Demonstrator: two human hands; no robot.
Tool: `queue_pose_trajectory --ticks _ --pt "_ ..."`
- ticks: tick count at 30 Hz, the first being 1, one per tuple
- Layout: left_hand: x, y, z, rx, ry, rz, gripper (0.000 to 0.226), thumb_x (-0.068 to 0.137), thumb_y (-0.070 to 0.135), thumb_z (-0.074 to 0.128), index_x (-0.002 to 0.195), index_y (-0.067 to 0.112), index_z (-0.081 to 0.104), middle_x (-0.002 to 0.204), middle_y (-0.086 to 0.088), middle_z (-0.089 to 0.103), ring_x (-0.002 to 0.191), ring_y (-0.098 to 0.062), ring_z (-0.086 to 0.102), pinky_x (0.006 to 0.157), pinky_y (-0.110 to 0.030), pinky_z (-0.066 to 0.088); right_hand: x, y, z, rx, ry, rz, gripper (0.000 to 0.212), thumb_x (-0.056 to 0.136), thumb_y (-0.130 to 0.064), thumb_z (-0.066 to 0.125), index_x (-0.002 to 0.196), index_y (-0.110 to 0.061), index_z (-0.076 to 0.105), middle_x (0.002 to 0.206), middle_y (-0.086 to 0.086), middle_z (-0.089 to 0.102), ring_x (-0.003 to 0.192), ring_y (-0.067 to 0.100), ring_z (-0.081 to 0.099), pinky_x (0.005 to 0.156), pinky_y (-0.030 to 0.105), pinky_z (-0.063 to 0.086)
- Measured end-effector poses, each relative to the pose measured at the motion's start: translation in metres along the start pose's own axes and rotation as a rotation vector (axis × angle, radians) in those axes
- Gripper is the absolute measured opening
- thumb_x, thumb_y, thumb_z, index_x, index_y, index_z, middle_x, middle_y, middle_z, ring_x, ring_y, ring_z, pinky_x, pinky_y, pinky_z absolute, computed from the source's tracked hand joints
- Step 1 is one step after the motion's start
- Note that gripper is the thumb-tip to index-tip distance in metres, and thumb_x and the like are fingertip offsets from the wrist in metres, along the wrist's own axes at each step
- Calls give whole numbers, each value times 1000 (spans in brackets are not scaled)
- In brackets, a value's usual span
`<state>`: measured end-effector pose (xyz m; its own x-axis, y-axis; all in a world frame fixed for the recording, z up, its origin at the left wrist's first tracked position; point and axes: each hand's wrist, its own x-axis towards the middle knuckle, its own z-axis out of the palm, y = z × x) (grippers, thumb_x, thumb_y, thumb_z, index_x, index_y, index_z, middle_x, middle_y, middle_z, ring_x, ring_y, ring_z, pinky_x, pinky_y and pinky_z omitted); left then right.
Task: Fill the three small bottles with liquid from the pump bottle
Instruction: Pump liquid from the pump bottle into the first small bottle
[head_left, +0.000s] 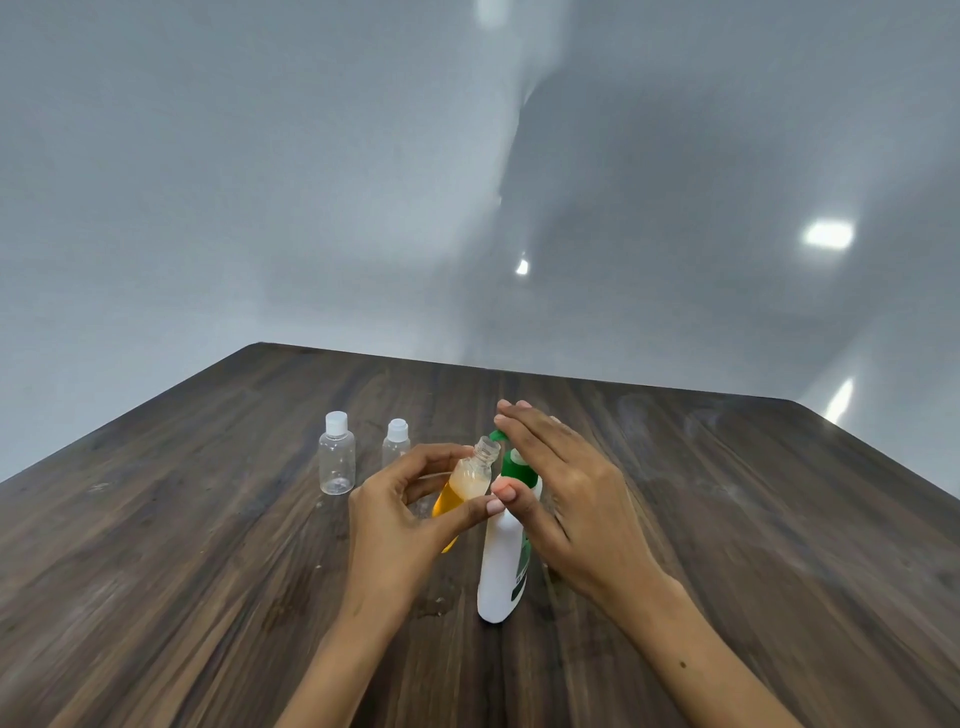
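Note:
A white pump bottle (501, 566) with a green pump head stands on the wooden table (208, 571). My right hand (561, 493) lies flat on top of the pump head, fingers straight. My left hand (400, 514) grips a small uncapped bottle (467, 483), tilted, its open neck right at the green nozzle. Orange liquid fills its lower part, with foam above. Two more small clear bottles stand behind with white caps on: one at the left (337, 460) and one (396, 444) partly hidden by my left fingers. Both look empty.
The dark wooden table's far edge (519, 370) runs close behind the bottles, with a grey wall beyond. A small wet patch (439, 605) lies on the wood left of the pump bottle's base.

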<state>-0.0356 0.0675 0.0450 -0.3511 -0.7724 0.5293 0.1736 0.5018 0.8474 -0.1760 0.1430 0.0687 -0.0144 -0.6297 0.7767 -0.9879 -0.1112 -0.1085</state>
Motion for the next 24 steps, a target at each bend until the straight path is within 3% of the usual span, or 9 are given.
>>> queue_pose_trajectory --ticks 6,12,24 --pt "1 -1 1 -6 -6 -5 54 47 53 77 95 29 71 93 20 73 92 2 68 79 -20 57 0 2 -3 -27 -44 -14 77 94 -64 15 126 -9 58 133 4 55 125 17 48 103 38 37" --pt "-1 2 0 -21 -6 6 54 45 53 76 93 28 71 91 22 73 89 5 68 74 -10 52 4 0 -6 -38 -73 -25 78 94 -64 14 125 -9 60 131 4 57 125 17 50 105 38 35" --pt "-1 2 0 -3 -14 5 50 47 51 76 93 32 69 92 28 70 90 9 66 72 -6 49 3 -1 -6 -10 -69 5 78 94 -65 15 123 -9 61 129 4 59 123 18 51 103 39 40"
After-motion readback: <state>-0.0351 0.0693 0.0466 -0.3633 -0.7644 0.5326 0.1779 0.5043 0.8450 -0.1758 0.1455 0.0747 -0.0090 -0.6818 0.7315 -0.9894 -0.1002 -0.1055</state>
